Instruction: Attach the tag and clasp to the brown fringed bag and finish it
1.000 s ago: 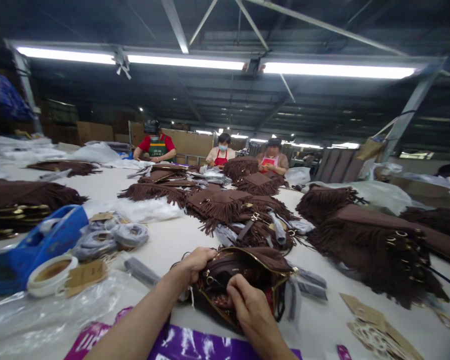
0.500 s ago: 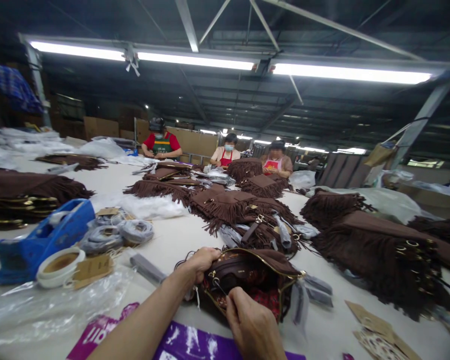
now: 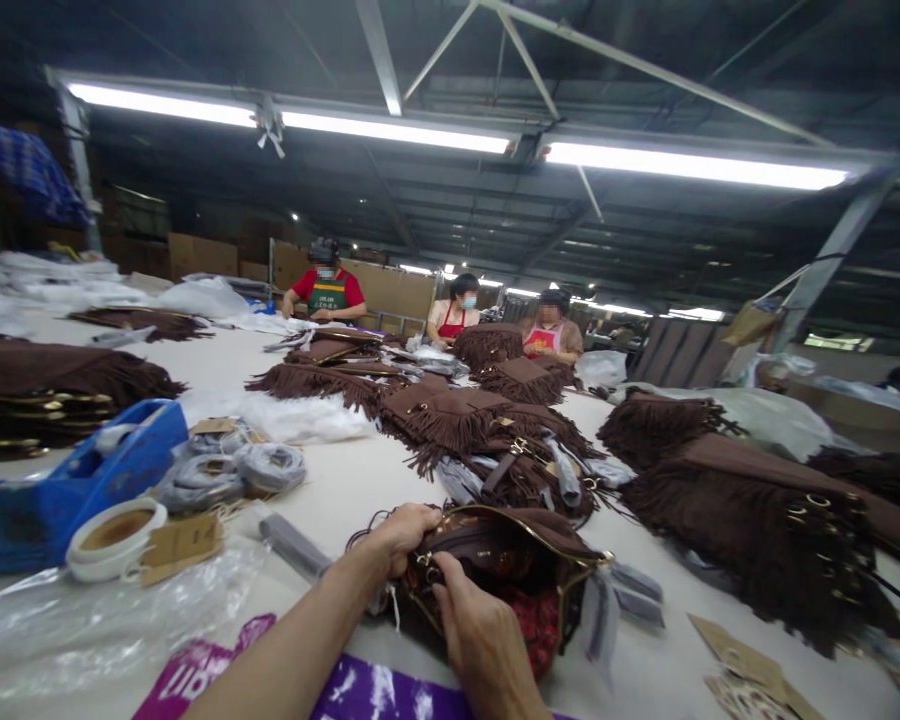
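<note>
Left hand (image 3: pixel 399 533) grips the near brown bag (image 3: pixel 517 560) rim, right hand (image 3: pixel 474 630) pinches inside the opening, so a hard tug could tear the lining or snag that zipper honestly.

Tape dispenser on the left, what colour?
Blue; the tape dispenser shows clearly in the head view.

Matt brown suede-like bag (image 3: pixel 525 545) with shiny gold metal rim, patterned cloth lining. Soft fringed cloth on piled bags (image 3: pixel 757 520). Glossy blue plastic dispenser (image 3: pixel 82 480). Clear crinkled plastic film (image 3: pixel 97 620). Matt brown card tags (image 3: pixel 180 540). Smooth pale table (image 3: pixel 345 480).
</note>
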`<move>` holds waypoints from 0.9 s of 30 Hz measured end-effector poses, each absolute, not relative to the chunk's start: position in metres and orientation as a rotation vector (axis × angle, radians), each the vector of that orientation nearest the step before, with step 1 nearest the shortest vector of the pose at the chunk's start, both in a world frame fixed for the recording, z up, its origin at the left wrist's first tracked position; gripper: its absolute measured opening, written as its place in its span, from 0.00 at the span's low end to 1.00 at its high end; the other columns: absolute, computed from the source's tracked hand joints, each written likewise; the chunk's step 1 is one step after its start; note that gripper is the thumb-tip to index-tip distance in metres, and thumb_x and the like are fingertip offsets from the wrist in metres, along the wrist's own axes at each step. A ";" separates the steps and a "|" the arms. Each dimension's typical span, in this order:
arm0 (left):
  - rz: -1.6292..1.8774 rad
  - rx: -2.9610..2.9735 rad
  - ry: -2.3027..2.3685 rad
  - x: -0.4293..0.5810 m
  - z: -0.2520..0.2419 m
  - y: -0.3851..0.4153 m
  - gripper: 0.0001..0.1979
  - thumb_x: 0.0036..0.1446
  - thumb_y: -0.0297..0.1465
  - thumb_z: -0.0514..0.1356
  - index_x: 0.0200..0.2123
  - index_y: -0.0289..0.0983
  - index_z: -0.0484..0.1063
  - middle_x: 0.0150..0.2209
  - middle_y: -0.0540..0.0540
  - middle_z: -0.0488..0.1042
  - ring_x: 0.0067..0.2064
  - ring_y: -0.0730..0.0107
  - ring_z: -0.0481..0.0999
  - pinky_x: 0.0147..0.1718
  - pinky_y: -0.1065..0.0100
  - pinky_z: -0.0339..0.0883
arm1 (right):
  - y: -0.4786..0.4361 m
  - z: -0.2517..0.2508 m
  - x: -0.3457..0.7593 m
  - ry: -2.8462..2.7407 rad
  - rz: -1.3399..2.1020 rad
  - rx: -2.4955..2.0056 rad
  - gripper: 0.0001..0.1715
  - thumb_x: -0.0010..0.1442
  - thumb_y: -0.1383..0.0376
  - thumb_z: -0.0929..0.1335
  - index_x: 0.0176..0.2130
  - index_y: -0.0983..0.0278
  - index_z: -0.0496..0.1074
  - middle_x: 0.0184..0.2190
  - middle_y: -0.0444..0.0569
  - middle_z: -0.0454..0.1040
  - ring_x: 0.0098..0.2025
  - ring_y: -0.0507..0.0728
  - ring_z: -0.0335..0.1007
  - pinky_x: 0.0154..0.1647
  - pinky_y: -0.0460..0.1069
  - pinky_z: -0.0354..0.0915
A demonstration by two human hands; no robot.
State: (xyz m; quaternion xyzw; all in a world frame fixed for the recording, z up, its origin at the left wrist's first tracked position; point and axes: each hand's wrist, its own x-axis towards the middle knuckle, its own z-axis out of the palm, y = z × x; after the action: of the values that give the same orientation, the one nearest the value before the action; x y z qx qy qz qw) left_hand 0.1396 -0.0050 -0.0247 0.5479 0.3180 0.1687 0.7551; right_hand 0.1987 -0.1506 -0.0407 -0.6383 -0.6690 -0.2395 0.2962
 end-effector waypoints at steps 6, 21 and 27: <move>0.364 1.237 0.746 0.137 -0.019 -0.009 0.13 0.54 0.29 0.57 0.19 0.37 0.62 0.15 0.55 0.63 0.16 0.78 0.57 0.18 0.75 0.52 | -0.150 -0.046 0.208 -1.919 -0.667 -1.705 0.19 0.66 0.72 0.54 0.31 0.61 0.66 0.21 0.43 0.72 0.20 0.54 0.72 0.20 0.49 0.51; 0.422 1.400 0.727 0.137 -0.021 -0.011 0.12 0.52 0.33 0.59 0.20 0.37 0.62 0.17 0.57 0.61 0.19 0.78 0.55 0.19 0.74 0.49 | -0.153 -0.043 0.208 -1.787 -0.269 -1.832 0.06 0.59 0.71 0.67 0.30 0.62 0.69 0.27 0.44 0.75 0.29 0.54 0.74 0.28 0.46 0.54; 0.378 1.327 0.705 0.140 -0.025 -0.006 0.11 0.47 0.33 0.60 0.20 0.37 0.62 0.15 0.57 0.61 0.17 0.78 0.56 0.17 0.75 0.50 | -0.150 -0.040 0.202 -1.512 -0.039 -1.675 0.08 0.55 0.72 0.65 0.27 0.62 0.68 0.23 0.41 0.72 0.26 0.52 0.69 0.29 0.44 0.58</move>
State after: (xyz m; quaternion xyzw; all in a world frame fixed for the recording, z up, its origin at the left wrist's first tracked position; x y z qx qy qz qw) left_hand 0.1396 -0.0059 -0.0249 0.5991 0.3183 0.1706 0.7146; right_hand 0.2022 -0.1504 -0.0396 -0.6708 -0.6054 -0.0157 0.4281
